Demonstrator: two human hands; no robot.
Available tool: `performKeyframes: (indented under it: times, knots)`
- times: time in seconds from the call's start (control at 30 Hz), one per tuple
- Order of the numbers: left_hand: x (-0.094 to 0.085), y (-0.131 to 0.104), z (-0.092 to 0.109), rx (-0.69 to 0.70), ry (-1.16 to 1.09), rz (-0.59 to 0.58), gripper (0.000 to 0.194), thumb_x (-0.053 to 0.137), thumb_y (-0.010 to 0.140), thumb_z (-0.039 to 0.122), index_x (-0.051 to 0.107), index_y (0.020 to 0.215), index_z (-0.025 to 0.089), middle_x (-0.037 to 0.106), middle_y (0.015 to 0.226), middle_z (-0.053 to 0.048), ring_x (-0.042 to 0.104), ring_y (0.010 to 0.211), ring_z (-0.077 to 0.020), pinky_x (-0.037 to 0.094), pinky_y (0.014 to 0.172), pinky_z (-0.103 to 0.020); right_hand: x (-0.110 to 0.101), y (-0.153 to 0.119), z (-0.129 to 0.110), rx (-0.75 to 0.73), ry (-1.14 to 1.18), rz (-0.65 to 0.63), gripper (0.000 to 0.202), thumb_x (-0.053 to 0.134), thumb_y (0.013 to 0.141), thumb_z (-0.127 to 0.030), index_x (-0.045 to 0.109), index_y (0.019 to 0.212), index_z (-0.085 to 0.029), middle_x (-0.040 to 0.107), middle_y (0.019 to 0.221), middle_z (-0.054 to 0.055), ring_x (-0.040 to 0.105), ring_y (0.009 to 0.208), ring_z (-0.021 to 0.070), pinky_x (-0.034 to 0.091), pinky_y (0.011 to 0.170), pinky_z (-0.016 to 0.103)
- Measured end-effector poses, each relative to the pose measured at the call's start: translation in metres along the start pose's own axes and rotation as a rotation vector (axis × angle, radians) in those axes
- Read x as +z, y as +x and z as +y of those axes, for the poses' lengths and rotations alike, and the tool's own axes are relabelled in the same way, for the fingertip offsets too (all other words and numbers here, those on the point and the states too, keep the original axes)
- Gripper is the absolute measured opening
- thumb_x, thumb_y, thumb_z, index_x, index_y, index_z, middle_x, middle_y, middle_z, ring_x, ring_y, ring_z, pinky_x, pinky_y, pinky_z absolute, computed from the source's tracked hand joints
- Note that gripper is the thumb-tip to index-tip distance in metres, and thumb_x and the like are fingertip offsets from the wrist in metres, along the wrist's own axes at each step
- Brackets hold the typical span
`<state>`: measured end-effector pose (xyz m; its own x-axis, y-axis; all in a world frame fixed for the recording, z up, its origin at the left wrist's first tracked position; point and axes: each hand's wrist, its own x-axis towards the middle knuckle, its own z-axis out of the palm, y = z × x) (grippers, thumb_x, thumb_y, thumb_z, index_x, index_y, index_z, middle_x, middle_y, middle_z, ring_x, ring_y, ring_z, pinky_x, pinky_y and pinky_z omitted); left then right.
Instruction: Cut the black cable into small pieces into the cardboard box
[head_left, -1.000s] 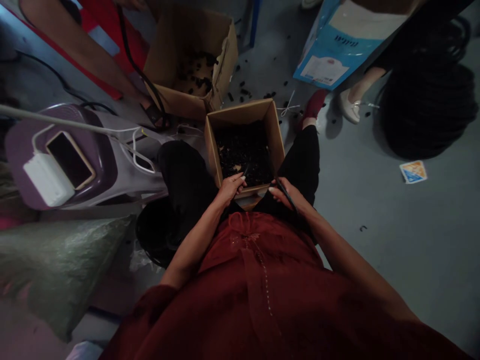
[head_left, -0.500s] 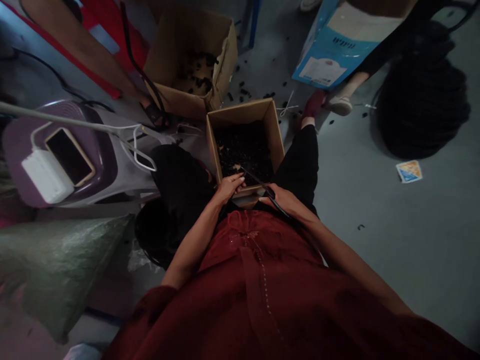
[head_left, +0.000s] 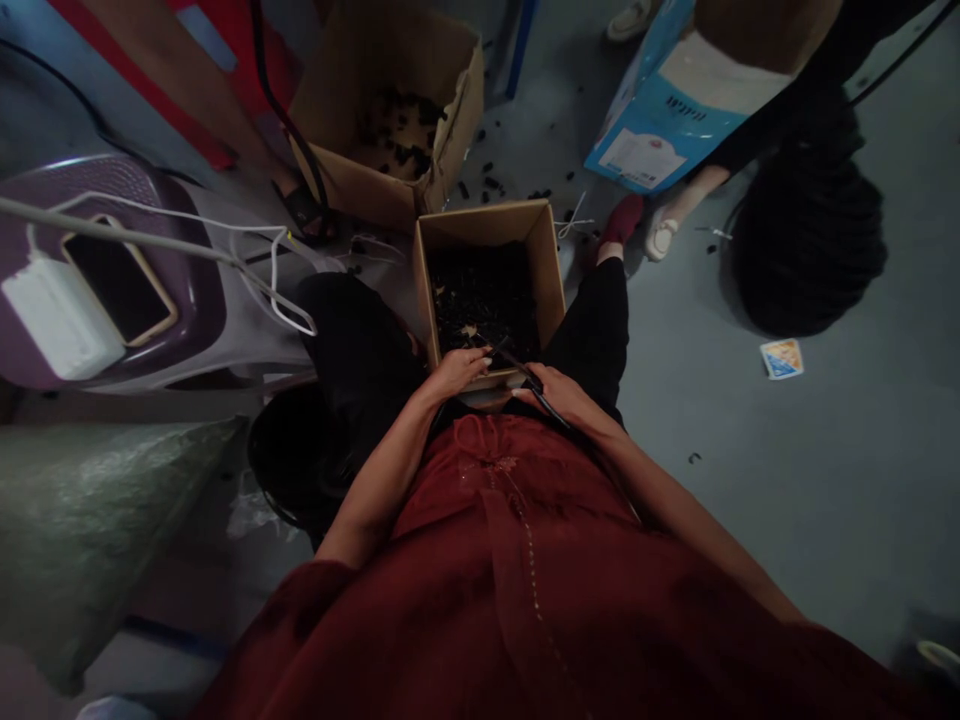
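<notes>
Both of my hands work over the near rim of an open cardboard box (head_left: 553, 262) between my legs. A heap of small black pieces (head_left: 487, 285) fills its lower part, with a few pale scraps on top. My left hand (head_left: 457, 372) is closed in a pinch at the near left of the box; what its fingertips hold is too small and dark to name. In my right hand (head_left: 564, 392) is a long, slim dark tool like scissors (head_left: 534, 382), its tip pointing towards my left fingertips. The blades are too dark to show whether they are apart.
A second cardboard box (head_left: 360, 190) with black pieces stands beyond, a person's arm (head_left: 199, 95) near it. Left are a purple stool (head_left: 199, 300) with a phone (head_left: 124, 280), and white cables. A blue box (head_left: 675, 130), another person's shoe (head_left: 661, 238) and a black coil (head_left: 810, 240) lie right.
The view has shifted slightly, so the stool and the black coil appear further left. My hands stay almost in place, and the tool's tip has moved slightly against my left fingers.
</notes>
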<state>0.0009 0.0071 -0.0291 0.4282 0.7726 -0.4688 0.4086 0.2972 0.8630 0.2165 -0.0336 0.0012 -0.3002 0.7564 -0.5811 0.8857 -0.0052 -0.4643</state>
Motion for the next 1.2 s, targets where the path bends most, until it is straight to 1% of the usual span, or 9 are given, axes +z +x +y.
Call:
performKeyframes:
  times: [0.1,0.2,0.3,0.47,0.53,0.7,0.8,0.97,1.2]
  knots:
    - [0.001,0.0,0.001,0.005,-0.027,-0.021,0.031,0.05,0.08,0.024,0.066,0.101,0.009,0.059,0.062,0.0,0.044,0.053,-0.0079,0.033,0.053,-0.019,0.001,0.001,-0.002,0.003,0.007,0.0,0.063,0.045,0.081,-0.06,0.042,0.127,-0.018,0.056,0.112,0.014,0.054,0.102,0.0255,0.04,0.081,0.03]
    - [0.002,0.001,0.001,0.0,-0.062,-0.012,0.032,0.051,0.08,0.023,0.065,0.105,0.009,0.059,0.063,0.0,0.047,0.056,-0.0085,0.034,0.054,-0.018,0.002,0.004,-0.003,0.009,0.008,0.001,0.061,0.044,0.081,-0.059,0.042,0.127,-0.018,0.054,0.114,0.014,0.053,0.104,0.025,0.04,0.083,0.03]
    - [0.002,0.002,0.0,-0.016,-0.102,-0.022,0.032,0.051,0.08,0.023,0.064,0.106,0.009,0.058,0.064,0.001,0.045,0.054,-0.0078,0.034,0.053,-0.018,0.005,0.005,-0.003,0.016,0.013,0.012,0.054,0.042,0.084,-0.054,0.043,0.124,-0.018,0.055,0.113,0.014,0.053,0.102,0.0237,0.04,0.083,0.03]
    - [0.004,0.006,-0.006,-0.033,-0.149,-0.036,0.027,0.052,0.079,0.027,0.066,0.095,0.009,0.051,0.055,0.002,0.04,0.049,-0.0065,0.03,0.048,-0.018,0.011,0.006,-0.001,0.013,0.007,0.053,0.04,0.043,0.086,-0.044,0.046,0.115,-0.017,0.058,0.107,0.013,0.054,0.098,0.0225,0.04,0.079,0.028]
    - [0.006,0.008,-0.008,-0.045,-0.158,-0.043,0.026,0.051,0.079,0.027,0.066,0.092,0.009,0.052,0.055,0.002,0.04,0.048,-0.0062,0.029,0.048,-0.018,0.012,0.006,-0.001,0.018,-0.001,0.061,0.036,0.042,0.086,-0.041,0.047,0.113,-0.017,0.059,0.104,0.012,0.055,0.095,0.022,0.04,0.077,0.028]
    - [0.008,0.011,-0.009,-0.073,-0.173,-0.045,0.029,0.05,0.079,0.026,0.065,0.099,0.009,0.057,0.062,0.001,0.04,0.046,-0.0056,0.031,0.048,-0.019,0.014,0.01,0.0,0.03,-0.034,0.052,0.033,0.041,0.086,-0.039,0.047,0.109,-0.017,0.061,0.1,0.012,0.057,0.089,0.0213,0.039,0.074,0.027]
    - [0.008,0.011,-0.01,-0.072,-0.159,-0.049,0.028,0.049,0.079,0.027,0.066,0.093,0.009,0.057,0.063,0.0,0.04,0.045,-0.0054,0.029,0.046,-0.019,0.014,0.011,0.0,0.035,-0.042,0.047,0.031,0.042,0.085,-0.037,0.048,0.109,-0.017,0.061,0.1,0.012,0.057,0.088,0.0209,0.039,0.072,0.026]
    - [0.009,0.013,-0.015,-0.05,-0.157,-0.062,0.025,0.048,0.08,0.028,0.065,0.081,0.01,0.054,0.058,0.001,0.039,0.045,-0.0054,0.028,0.046,-0.018,0.014,0.01,0.0,0.051,-0.046,0.038,0.029,0.042,0.084,-0.035,0.049,0.106,-0.018,0.062,0.099,0.012,0.058,0.086,0.0216,0.038,0.07,0.027]
    - [0.008,0.012,-0.011,-0.06,-0.167,-0.074,0.025,0.05,0.079,0.032,0.062,0.07,0.012,0.043,0.047,0.004,0.036,0.044,-0.0059,0.025,0.045,-0.018,0.014,0.009,0.001,0.097,-0.07,0.013,0.03,0.04,0.085,-0.036,0.048,0.108,-0.021,0.064,0.098,0.01,0.06,0.081,0.0216,0.037,0.064,0.026]
